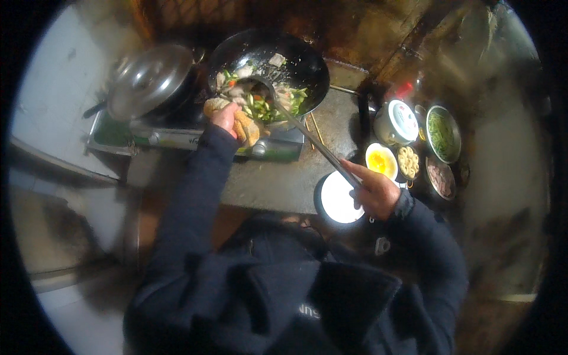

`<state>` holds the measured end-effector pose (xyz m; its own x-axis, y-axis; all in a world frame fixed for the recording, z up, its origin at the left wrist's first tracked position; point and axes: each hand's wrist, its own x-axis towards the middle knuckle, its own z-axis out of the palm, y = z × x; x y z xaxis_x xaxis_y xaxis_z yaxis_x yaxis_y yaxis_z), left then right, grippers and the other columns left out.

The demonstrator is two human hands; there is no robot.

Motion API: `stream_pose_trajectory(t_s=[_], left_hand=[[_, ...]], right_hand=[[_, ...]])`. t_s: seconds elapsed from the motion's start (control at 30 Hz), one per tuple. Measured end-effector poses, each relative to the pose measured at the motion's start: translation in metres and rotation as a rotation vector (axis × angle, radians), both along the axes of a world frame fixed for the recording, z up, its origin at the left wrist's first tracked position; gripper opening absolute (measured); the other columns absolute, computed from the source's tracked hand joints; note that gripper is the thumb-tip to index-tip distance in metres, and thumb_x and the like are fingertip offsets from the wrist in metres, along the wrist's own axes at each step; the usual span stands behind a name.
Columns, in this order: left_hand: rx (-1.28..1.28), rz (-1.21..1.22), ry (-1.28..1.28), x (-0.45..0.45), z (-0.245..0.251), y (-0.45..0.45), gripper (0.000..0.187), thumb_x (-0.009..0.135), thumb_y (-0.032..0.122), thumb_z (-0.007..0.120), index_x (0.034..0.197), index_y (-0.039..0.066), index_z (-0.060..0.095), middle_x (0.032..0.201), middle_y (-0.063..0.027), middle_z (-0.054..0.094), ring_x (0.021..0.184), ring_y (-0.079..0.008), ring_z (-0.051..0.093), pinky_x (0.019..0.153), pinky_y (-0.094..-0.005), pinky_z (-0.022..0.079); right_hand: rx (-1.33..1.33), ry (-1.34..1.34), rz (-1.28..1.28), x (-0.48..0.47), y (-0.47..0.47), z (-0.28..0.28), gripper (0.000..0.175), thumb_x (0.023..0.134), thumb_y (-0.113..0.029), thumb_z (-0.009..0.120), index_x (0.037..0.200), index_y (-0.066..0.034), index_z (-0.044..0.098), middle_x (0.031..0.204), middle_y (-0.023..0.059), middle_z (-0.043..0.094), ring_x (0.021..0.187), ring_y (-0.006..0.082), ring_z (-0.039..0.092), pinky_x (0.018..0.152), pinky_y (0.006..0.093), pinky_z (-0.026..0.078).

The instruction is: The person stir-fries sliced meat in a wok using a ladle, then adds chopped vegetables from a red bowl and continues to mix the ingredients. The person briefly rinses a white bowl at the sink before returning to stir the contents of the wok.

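My left hand point(225, 119) grips an orange-tan cloth point(246, 128) at the near left rim of a black wok point(306, 66); whatever part of the wok lies under the cloth is hidden. In my right hand point(377, 188) is the long handle of a metal ladle point(310, 135), its bowl down among the food. Pale meat slices, chopped green vegetables point(262, 108) and bits of orange lie in the wok, and one pale piece point(277, 60) sits higher on its far wall. The wok rests tilted over a gas stove point(279, 142).
A domed metal lid point(148, 82) leans at the left of the stove. Right of the counter point(270, 186) stand a white plate point(337, 199), a bowl of beaten egg point(380, 162), a lidded white container point(397, 122), sliced lotus root point(408, 162), shredded greens point(443, 135) and raw meat point(440, 177). Chopsticks point(314, 128) lie beside the stove.
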<state>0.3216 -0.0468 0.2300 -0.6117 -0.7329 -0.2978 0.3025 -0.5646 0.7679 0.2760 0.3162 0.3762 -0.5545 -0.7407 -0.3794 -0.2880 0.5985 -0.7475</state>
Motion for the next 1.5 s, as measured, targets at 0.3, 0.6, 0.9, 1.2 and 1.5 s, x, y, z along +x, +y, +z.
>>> stream_pose_trajectory(t_s=[0.3,0.6,0.9,1.2,1.5], left_hand=[[-0.020,0.036,0.025,0.014,0.012,0.013,0.035,0.080,0.005,0.060,0.114,-0.002,0.051,0.098,-0.0107,0.059,0.083,-0.0233,0.060,0.071,-0.0374,0.051],[-0.108,-0.033,-0.084,0.019,0.020,0.026,0.031,0.075,0.004,0.060,0.105,-0.002,0.053,0.093,-0.0099,0.057,0.081,-0.0239,0.059,0.072,-0.0377,0.051],[-0.057,-0.001,0.010,0.026,0.014,0.026,0.021,0.074,0.006,0.062,0.093,-0.002,0.059,0.088,-0.0095,0.060,0.079,-0.0228,0.061,0.069,-0.0363,0.051],[-0.068,0.027,-0.071,0.021,-0.004,0.023,0.020,0.072,0.007,0.063,0.090,0.000,0.058,0.085,-0.0086,0.059,0.075,-0.0232,0.060,0.068,-0.0368,0.051],[-0.043,0.040,-0.048,0.019,-0.004,0.023,0.022,0.072,0.007,0.063,0.092,0.001,0.058,0.086,-0.0076,0.059,0.077,-0.0221,0.060,0.069,-0.0359,0.050]], right_hand=[[0.159,0.329,0.165,0.011,0.073,0.081,0.063,0.076,0.005,0.050,0.137,-0.0066,0.042,0.101,0.0247,0.063,0.087,0.0326,0.066,0.078,0.0373,0.052],[0.359,0.705,0.322,-0.016,0.008,-0.001,0.064,0.080,0.001,0.053,0.140,-0.0161,0.039,0.079,0.0205,0.062,0.067,0.0325,0.062,0.067,0.0396,0.051],[-0.083,0.422,-0.026,-0.038,0.000,-0.027,0.060,0.081,0.000,0.054,0.138,-0.0128,0.041,0.081,0.0161,0.064,0.071,0.0230,0.063,0.065,0.0318,0.050],[-0.027,-0.211,-0.249,0.008,-0.021,0.006,0.049,0.089,-0.010,0.051,0.137,-0.0095,0.039,0.085,0.0114,0.060,0.055,0.0128,0.053,0.048,0.0235,0.044],[-0.018,-0.065,-0.082,0.004,-0.001,0.009,0.049,0.089,-0.004,0.046,0.138,-0.0058,0.039,0.082,0.0111,0.062,0.067,0.0176,0.058,0.057,0.0273,0.048]])
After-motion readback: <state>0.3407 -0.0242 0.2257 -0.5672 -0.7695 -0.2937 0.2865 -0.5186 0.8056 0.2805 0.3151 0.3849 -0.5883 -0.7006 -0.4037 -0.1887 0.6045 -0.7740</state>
